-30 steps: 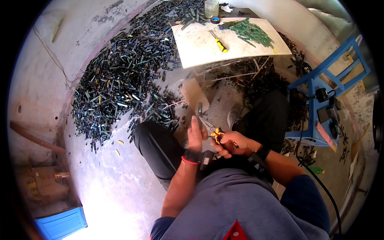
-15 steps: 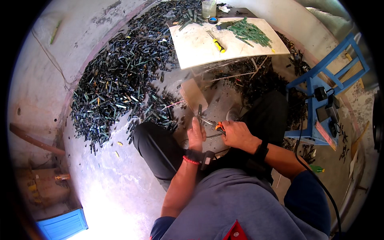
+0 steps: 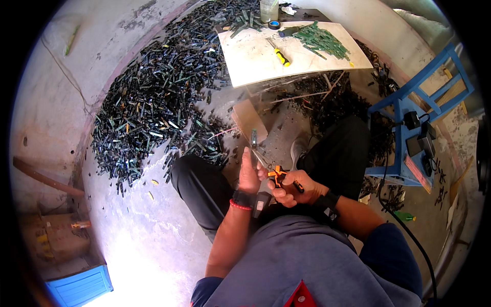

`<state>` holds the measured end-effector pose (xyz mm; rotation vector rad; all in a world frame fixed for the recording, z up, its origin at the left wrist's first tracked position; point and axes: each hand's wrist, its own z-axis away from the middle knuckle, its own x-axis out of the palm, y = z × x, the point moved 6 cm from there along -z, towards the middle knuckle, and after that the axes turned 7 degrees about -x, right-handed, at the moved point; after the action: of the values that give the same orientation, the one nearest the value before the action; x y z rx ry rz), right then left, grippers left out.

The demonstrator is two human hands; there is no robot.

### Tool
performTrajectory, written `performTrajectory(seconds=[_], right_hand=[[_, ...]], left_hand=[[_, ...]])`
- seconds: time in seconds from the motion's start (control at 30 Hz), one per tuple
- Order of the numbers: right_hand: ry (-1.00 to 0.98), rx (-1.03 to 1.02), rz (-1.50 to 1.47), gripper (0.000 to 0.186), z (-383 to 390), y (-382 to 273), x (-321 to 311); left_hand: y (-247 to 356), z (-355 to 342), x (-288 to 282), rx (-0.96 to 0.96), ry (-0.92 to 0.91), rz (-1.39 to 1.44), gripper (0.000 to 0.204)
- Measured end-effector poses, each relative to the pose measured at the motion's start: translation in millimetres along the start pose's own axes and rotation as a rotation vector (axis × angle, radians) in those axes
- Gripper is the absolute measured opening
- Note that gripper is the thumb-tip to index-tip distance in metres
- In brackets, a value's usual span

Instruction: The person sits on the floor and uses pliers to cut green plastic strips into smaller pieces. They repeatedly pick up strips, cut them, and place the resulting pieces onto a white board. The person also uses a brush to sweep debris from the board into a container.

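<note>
My left hand grips a narrow dark strip with a greenish end that points up and away from me. In my right hand is a pair of pliers with orange-and-black handles. Its metal jaws reach left to the lower part of the strip, beside my left fingers; whether they bite on it, I cannot tell. Both hands are above my lap, between my bent knees. A tan board-like block stands on the floor just beyond the strip.
A large heap of dark strips covers the floor to the left. Ahead, a low pale tabletop bears a pile of green strips, a yellow-and-black screwdriver and blue tape. At right stands a blue chair with black adapters and a cable.
My right hand has turned and moved slightly down with the pliers, whose orange handles now show more spread. The strip has tilted so its green end shows.
</note>
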<state>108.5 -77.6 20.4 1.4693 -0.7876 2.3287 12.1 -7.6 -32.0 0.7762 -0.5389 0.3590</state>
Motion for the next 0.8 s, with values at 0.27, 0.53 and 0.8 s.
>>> performTrajectory(seconds=[0.27, 0.53, 0.8], right_hand=[[0.638, -0.278, 2.188, 0.032, 13, -66, -13], [0.196, -0.040, 0.434, 0.024, 2, -25, -13], [-0.023, -0.001, -0.151, 0.029, -5, 5, 5]], left_hand=[[-20, -20, -26, -0.013, 0.255, -0.266, 0.061], [-3, -9, -13, 0.040, 0.061, -0.137, 0.058], [0, 2, -4, -0.042, 0.046, 0.019, 0.056]])
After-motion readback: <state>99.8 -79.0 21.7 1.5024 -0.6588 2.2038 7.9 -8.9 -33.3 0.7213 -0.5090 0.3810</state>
